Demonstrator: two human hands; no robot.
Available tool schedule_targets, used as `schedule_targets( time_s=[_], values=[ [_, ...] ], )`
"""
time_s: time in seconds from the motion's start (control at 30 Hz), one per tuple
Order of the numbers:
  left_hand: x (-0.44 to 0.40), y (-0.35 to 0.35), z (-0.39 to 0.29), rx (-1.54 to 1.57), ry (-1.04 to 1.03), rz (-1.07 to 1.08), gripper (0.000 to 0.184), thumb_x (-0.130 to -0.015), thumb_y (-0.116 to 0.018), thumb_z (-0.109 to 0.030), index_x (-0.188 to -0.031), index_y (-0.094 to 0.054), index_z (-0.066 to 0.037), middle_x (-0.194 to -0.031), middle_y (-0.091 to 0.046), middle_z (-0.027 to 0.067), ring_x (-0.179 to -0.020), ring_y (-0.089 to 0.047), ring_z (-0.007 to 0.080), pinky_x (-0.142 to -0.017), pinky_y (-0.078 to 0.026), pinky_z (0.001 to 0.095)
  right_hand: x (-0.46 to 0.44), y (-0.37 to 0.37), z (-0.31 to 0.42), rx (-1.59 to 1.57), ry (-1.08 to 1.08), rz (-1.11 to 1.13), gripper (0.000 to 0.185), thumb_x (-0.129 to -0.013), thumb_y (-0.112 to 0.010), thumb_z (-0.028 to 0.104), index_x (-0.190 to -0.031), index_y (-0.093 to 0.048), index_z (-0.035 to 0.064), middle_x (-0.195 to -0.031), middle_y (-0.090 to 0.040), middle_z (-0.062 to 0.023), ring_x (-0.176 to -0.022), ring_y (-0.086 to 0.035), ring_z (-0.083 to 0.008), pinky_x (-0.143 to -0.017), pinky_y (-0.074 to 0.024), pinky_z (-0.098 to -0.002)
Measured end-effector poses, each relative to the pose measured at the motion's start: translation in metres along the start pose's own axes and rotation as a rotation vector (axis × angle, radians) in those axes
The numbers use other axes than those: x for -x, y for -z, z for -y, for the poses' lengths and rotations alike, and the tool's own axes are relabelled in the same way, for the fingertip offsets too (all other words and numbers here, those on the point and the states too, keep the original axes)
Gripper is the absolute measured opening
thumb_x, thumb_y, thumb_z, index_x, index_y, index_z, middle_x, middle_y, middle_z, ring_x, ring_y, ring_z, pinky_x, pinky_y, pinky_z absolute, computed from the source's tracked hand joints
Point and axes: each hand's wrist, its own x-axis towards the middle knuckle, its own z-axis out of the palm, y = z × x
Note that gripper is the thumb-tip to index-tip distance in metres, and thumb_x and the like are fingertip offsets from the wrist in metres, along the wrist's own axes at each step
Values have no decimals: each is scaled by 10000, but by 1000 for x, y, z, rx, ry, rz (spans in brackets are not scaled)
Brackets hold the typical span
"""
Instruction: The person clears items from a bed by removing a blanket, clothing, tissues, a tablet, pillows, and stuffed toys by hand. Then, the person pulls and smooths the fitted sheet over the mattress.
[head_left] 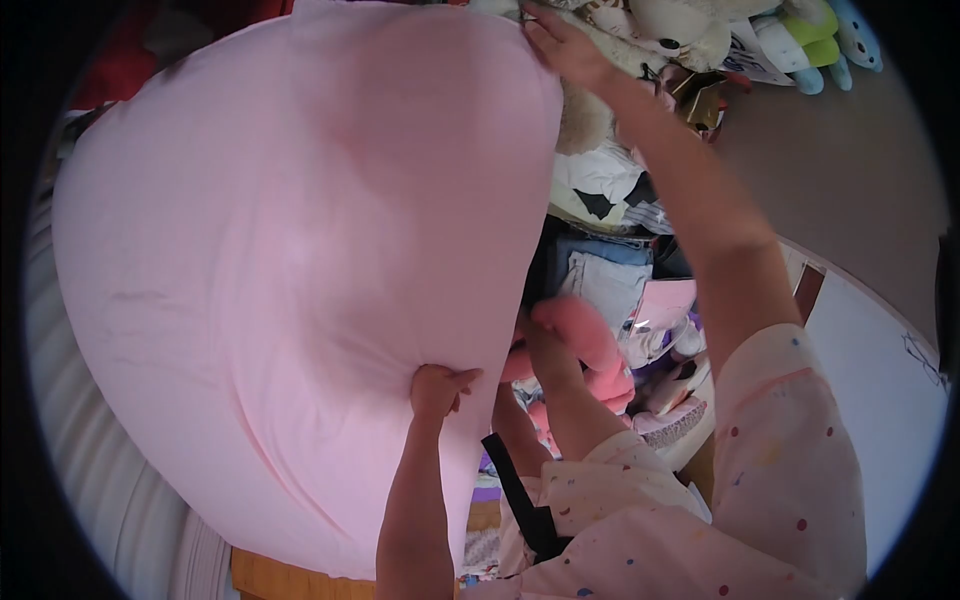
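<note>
A large pink bed sheet is stretched over a bed and takes up the left and middle of the view. Near its right edge, my left hand is closed on the cloth, most fingers curled and one pointing right. Small creases run out from that hand. My right hand reaches to the far right corner of the sheet, fingers stretched out and touching its edge; the fingertips are partly hard to see.
Plush toys are heaped past the far corner. Folded clothes and a coral plush item lie beside the bed, close to my legs. A pale pleated curtain hangs along the left. Wooden bed frame shows at the bottom.
</note>
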Motion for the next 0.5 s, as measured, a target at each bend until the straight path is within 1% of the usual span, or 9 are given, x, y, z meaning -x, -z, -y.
schedule_targets(
  time_s=[0.07, 0.17, 0.23, 0.27, 0.3, 0.33, 0.4, 0.47, 0.5],
  values=[
    [-3, -1, 0, -17, -17, -18, 443, -757, -795, -360, -537, -636, -9, -405, -519, 53, -298, -458, 134, -326, -351, 283, -13, 28, -1, 214, 184, 261, 302, -845, -647, 222, -1059, -607, 13, -944, -632, -239, -927, -603, -413, -825, -475, -459],
    [-7, -1, 6, -40, -40, 4, 476, -764, -750, -457, -544, -642, -49, -430, -541, 40, -353, -514, 139, -419, -426, 292, -19, 27, 1, 182, 120, 58, 87, -762, -595, 65, -825, -604, 6, -867, -616, -213, -811, -585, -398, -722, -472, -454],
    [-9, 2, 5, -52, -36, 17, 482, -757, -750, -481, -559, -646, -54, -470, -575, 34, -378, -540, 143, -458, -452, 294, -13, 16, 13, 327, 254, -289, 46, -736, -559, 5, -772, -587, 10, -755, -605, -183, -715, -558, -411, -678, -468, -457],
    [-15, 0, 12, -50, -20, 12, 485, -749, -763, -476, -547, -641, -52, -476, -580, 33, -366, -535, 142, -424, -438, 291, -5, 8, 42, 319, 520, -558, 111, -833, -610, 103, -762, -585, 20, -721, -611, -147, -659, -588, -336, -579, -472, -411],
    [-21, -2, 18, -47, -1, 2, 489, -740, -777, -471, -536, -635, -50, -481, -585, 33, -354, -529, 142, -390, -424, 287, 6, 2, 20, 251, 144, -124, 353, -916, -579, 192, -1243, -590, 60, -1240, -585, -172, -1135, -562, -310, -960, -433, -354],
    [-17, 2, 16, -69, 3, 13, 497, -738, -769, -493, -537, -636, -58, -495, -596, 30, -367, -540, 141, -418, -442, 286, 37, -10, 76, 172, 211, -250, 252, -923, -592, 181, -1118, -648, 30, -1101, -628, -151, -1021, -604, -292, -881, -462, -379],
    [-9, 10, 11, -89, -21, 19, 464, -734, -761, -503, -574, -650, -82, -525, -614, 21, -414, -575, 138, -474, -470, 292, 103, -43, 153, 84, 320, -209, 279, -938, -551, 153, -1179, -578, 16, -1112, -613, -134, -1034, -588, -286, -906, -453, -371],
    [-5, 9, 18, -52, -25, -8, 423, -732, -760, -490, -609, -662, -98, -541, -621, 14, -449, -600, 136, -503, -480, 299, 185, -86, 225, -213, 190, 53, 286, -857, -565, 30, -1141, -595, 30, -1114, -608, -118, -1026, -581, -291, -931, -442, -390],
    [-3, 8, 22, 10, -38, -66, 405, -739, -754, -475, -616, -668, -98, -567, -633, 22, -477, -612, 153, -536, -488, 314, 224, -104, 264, -428, 41, 280, 253, -872, -561, 31, -1123, -589, 17, -1113, -596, -114, -983, -598, -247, -862, -488, -344]
  ],
)
